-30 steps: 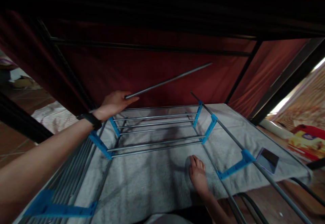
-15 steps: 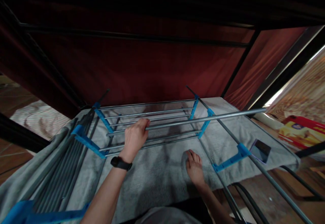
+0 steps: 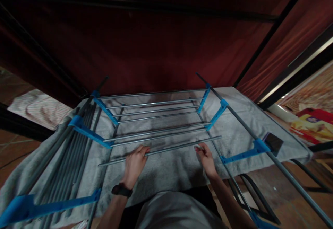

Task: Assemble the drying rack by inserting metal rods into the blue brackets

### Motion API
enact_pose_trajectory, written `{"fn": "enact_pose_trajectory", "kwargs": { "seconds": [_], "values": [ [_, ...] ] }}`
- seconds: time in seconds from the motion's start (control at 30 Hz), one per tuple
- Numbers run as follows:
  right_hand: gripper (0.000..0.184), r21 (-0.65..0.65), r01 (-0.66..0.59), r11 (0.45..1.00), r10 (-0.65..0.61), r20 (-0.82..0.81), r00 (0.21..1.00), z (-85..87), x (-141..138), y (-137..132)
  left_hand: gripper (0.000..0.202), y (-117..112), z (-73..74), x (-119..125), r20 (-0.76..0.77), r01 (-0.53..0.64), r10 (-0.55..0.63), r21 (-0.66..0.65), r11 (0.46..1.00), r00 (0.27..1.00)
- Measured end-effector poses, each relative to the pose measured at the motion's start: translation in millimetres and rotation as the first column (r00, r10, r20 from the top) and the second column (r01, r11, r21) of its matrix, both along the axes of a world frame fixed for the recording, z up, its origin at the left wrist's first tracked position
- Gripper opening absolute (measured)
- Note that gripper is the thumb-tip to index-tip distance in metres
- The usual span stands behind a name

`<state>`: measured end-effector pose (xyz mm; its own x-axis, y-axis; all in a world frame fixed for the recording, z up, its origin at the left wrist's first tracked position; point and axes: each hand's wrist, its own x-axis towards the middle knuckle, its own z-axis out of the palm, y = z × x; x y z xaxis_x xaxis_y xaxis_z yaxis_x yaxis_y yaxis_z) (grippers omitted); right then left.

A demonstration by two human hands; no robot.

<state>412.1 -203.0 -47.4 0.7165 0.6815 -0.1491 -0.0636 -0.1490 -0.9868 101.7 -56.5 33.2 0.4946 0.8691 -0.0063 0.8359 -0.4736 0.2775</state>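
My left hand (image 3: 135,162) is closed around a thin grey metal tube (image 3: 171,148), left of its middle. The tube slants slightly up to the right, in front of the rack's fitted bars. My right hand (image 3: 206,155) is just below the tube's right part, its fingers loosely bent and apart; whether they touch the tube is unclear. Beyond my hands stands a partly assembled rack with several crossbars (image 3: 156,103) between blue plastic brackets (image 3: 90,132). Another blue bracket (image 3: 244,154) on the right side frame has no bar in it.
Several loose grey tubes (image 3: 66,166) lie along the left on a grey blanket (image 3: 161,173). A phone (image 3: 273,143) rests on the blanket beside the right frame. A red and yellow package (image 3: 313,126) is at the far right. Dark red fabric (image 3: 156,55) hangs behind the rack.
My left hand has brought the tube down and towards me, and its right end has swung left off the right frame. My right hand has risen from the blanket towards the tube.
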Motion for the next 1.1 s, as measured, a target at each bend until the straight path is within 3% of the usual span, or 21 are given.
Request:
{"fn": "enact_pose_trajectory", "kwargs": {
  "seconds": [0.17, 0.33, 0.63, 0.87, 1.0, 1.1],
  "values": [
    [0.041, 0.015, -0.115, 0.993, 0.115, -0.209, 0.971, 12.7, -7, -9, 0.039, 3, -28.5, -14, -0.043, 0.049, -0.05, -0.014, 0.999, 0.998],
    [0.051, -0.102, -0.354, 0.93, 0.312, -0.292, 0.904, 15.3, 7, -22, 0.025, 9, -28.2, -22, 0.006, 0.13, -0.13, -0.059, 0.99, 0.991],
    [0.051, -0.21, -0.521, 0.827, 0.523, -0.05, 0.851, -8.3, 19, -22, 0.017, 9, -25.5, -25, 0.092, 0.218, -0.209, -0.097, 0.971, 0.974],
    [0.043, -0.18, -0.398, 0.899, 0.433, 0.245, 0.868, 7.3, 13, -3, 0.021, 8, -36.1, -17, 0.152, 0.29, -0.274, -0.093, 0.953, 0.95],
    [0.04, -0.234, -0.414, 0.88, 0.475, 0.424, 0.771, 1.1, 14, -1, 0.022, 2, -40.5, -13, 0.161, 0.254, -0.24, -0.078, 0.964, 0.957],
    [0.041, -0.258, -0.389, 0.884, 0.462, 0.603, 0.65, -10.5, 14, -1, 0.022, -5, -42.0, -7, 0.142, 0.251, -0.242, -0.056, 0.966, 0.96]
  ]
}}
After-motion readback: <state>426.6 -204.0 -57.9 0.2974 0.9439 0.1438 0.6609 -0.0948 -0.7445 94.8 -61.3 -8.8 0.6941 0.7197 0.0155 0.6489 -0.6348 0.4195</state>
